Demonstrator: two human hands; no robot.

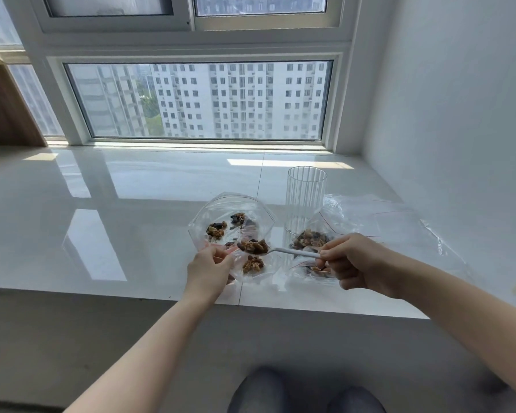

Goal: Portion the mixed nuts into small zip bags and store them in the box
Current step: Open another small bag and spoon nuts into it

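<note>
My left hand [210,268] pinches the near edge of a small clear zip bag [231,210] with a red seal line, held open above the sill. A few clusters of mixed nuts [216,229] lie inside it. My right hand [350,262] grips the handle of a white spoon [286,251]. The spoon's bowl, heaped with nuts [253,246], sits at the mouth of that bag. A larger clear bag [328,222] holding more nuts [309,239] lies just right of the spoon, partly behind my right hand.
A ribbed clear glass [306,198] stands behind the two bags. Several empty zip bags [399,222] lie flat to the right, near the white wall. The white stone sill [131,219] ends in a front edge just below my hands. A wooden shelf [3,108] stands at far left.
</note>
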